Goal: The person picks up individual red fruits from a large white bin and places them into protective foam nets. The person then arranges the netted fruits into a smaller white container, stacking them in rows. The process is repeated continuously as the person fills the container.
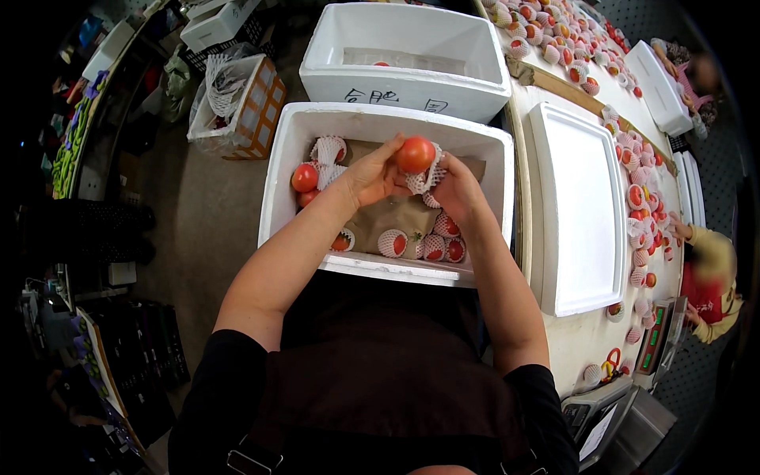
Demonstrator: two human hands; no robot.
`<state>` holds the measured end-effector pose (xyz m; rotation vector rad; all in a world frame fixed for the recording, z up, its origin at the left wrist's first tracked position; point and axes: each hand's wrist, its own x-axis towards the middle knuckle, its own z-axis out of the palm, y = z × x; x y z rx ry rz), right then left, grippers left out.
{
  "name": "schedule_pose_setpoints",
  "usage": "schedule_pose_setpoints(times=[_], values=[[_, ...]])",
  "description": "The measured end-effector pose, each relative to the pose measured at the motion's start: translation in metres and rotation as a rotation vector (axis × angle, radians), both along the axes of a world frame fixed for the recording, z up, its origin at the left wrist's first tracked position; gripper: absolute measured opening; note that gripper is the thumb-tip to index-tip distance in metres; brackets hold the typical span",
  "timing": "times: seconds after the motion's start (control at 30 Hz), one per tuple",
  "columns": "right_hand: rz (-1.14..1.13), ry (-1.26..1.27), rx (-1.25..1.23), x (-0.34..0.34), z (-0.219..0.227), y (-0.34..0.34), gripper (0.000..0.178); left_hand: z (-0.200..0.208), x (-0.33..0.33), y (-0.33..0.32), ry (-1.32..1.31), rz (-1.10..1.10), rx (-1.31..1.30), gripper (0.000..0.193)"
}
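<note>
Both hands are raised above an open white foam box (277,190). The left hand (370,176) grips a red tomato (416,154) from its left side, fingers closed on the fruit. The right hand (457,190) holds a white foam net sleeve (423,180) against the tomato's lower right; the sleeve appears partly drawn over the fruit, though the fingers hide its edge. Inside the box, brown paper (396,212) lines the floor, with sleeved tomatoes (431,247) along the near wall and more in the far left corner. A white foam lid (582,210) lies on the worktop (586,340) to the right.
</note>
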<state>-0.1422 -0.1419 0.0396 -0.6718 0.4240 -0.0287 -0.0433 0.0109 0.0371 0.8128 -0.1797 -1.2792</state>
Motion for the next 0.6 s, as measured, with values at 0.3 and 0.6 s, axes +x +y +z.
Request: schedule_pose_setpoints(times=[0.3,0.6], values=[[-0.241,-0.112,-0.902,-0.012,0.005,0.014,0.014,-0.004,-0.01,-0.01,-0.931,0.296,0.371,0.056],[-0.059,-0.111,-0.931,0.003,0.011,-0.012,0.046,0.002,0.002,-0.001,-0.246,0.066,0.071,0.051]])
